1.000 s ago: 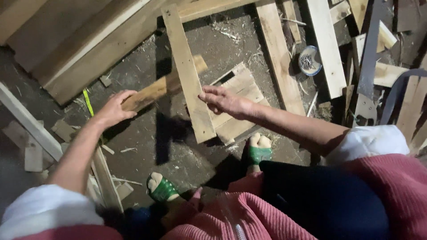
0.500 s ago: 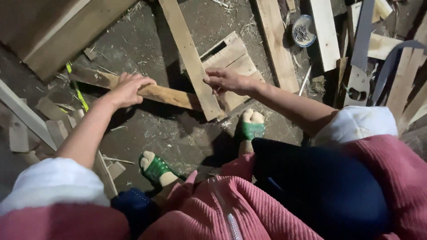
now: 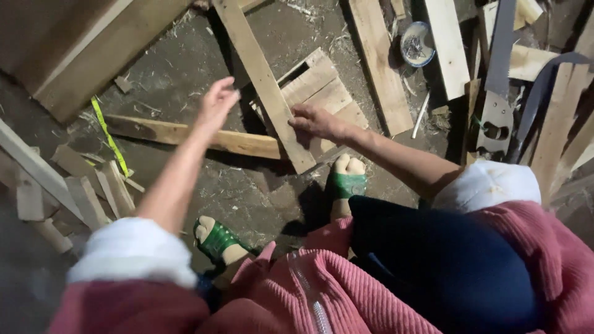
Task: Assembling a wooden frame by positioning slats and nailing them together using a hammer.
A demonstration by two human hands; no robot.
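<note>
Down low, closest of all, two feet in green sandals (image 3: 344,183) stand on a dirty floor (image 3: 185,74) with sawdust and wood bits on it. A little further out, the right hand (image 3: 317,122) lies flat on a small wooden pallet piece (image 3: 325,99) made of pale boards side by side. Its fingers are spread and press down; they pinch nothing. A long pale plank (image 3: 265,83) lies slanted across that piece, just beside the fingers. The left hand (image 3: 216,105) hangs in the air with loose, open fingers and holds nothing. Under it lies a rough brown stick of wood (image 3: 192,135), long and flat, and one end goes under the slanted plank. A yellow tape strip (image 3: 110,136) lies near the stick's other end. Further away sit more boards, a small round tin (image 3: 416,43) of nails and a hand saw (image 3: 497,86).
</note>
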